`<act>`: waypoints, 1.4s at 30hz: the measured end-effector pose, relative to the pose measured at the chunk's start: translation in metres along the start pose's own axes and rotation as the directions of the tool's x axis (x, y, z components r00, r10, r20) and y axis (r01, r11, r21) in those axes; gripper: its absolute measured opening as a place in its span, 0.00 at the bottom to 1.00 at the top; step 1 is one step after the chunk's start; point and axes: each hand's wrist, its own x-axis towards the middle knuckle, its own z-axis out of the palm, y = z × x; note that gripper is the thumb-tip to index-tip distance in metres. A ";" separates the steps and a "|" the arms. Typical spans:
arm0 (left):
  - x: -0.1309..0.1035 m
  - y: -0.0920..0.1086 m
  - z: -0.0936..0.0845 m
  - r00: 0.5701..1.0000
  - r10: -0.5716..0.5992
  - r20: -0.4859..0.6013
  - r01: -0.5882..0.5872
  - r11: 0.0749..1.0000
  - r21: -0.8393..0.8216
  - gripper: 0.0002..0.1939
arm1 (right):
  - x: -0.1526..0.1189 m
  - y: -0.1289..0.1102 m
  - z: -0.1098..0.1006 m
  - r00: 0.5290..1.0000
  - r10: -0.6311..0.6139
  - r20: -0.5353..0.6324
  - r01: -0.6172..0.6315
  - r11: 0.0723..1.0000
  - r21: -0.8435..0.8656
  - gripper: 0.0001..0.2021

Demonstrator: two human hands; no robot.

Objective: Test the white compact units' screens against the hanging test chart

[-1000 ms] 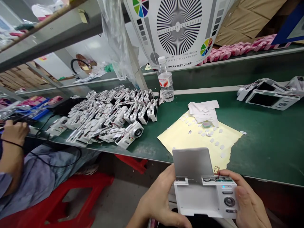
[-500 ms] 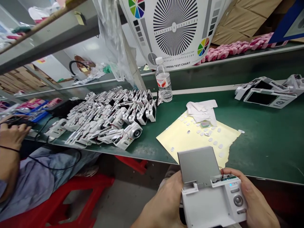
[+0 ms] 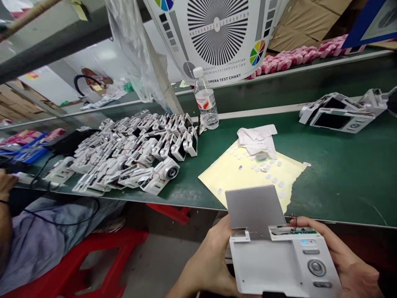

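A white camera body (image 3: 269,265) with its grey screen panel (image 3: 254,207) flipped up is held between both hands, low at the right of centre. My left hand (image 3: 211,260) grips its left side, with fingers partly hidden behind the body. Around the right side wraps my right hand (image 3: 344,256), its index finger along the top edge near thin red wires. A blue light glows above the buttons. Beyond it, on the table, a yellow sheet (image 3: 214,178) bears small white oval pieces and a crumpled white cloth (image 3: 257,138).
Many white cameras (image 3: 133,153) are heaped at the left of the green table (image 3: 347,178). A water bottle (image 3: 206,101) stands behind the sheet, below a test chart (image 3: 217,37). More cameras (image 3: 341,114) lie at right. A person's hand (image 3: 6,182) and a red stool (image 3: 102,248) are at left.
The view has shifted slightly, so the table items appear a little further left and higher. The camera body looks nearer and more level, still in both hands. The other person's hand has moved left.
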 end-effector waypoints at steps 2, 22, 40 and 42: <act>-0.001 0.000 -0.001 1.000 0.002 0.009 -0.002 1.000 0.004 0.36 | -0.002 0.001 0.000 0.999 0.034 0.022 -0.036 0.996 0.080 0.41; 0.005 -0.014 0.004 0.995 0.056 -0.084 -0.053 0.998 0.031 0.40 | 0.001 -0.016 0.006 0.989 0.133 0.068 -0.138 0.988 0.069 0.37; 0.006 -0.008 0.006 0.994 0.090 -0.055 -0.077 0.977 0.201 0.38 | 0.030 0.012 0.000 0.987 0.033 0.157 -0.025 0.998 -0.052 0.22; 0.006 -0.006 0.006 0.989 0.142 -0.048 -0.126 0.960 0.249 0.39 | 0.032 0.013 0.001 0.989 0.052 0.137 -0.047 0.998 -0.037 0.23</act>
